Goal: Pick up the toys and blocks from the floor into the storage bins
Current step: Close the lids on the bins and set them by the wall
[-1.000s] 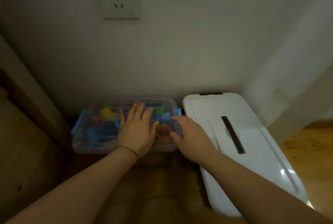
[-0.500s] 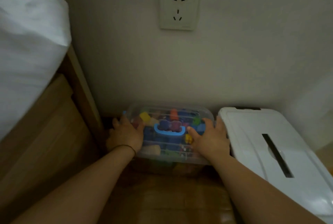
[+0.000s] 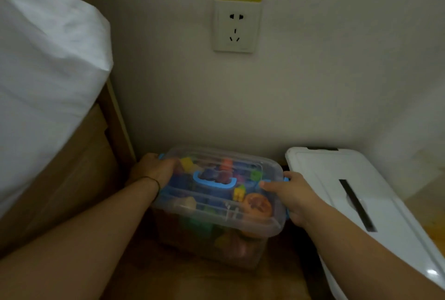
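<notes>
A clear plastic storage bin [image 3: 272,225] with a clear lid and a blue handle [image 3: 214,182] stands on the wooden floor against the wall. It is full of coloured blocks and toys, among them an orange round toy [image 3: 256,204]. My left hand [image 3: 154,169] grips the bin's left end at its blue latch. My right hand [image 3: 292,193] grips the right end, thumb on the lid. The bin looks tilted slightly toward me.
A white lidded bin [image 3: 325,179] with a dark slot lies just right of the clear one. A bed with white bedding [image 3: 43,78] and a wooden frame [image 3: 115,121] closes in the left. A wall socket [image 3: 236,26] sits above.
My hands went from resting on the lid to gripping both ends of the clear bin. The bin has come nearer and tipped toward me; the view has swung left and up.
</notes>
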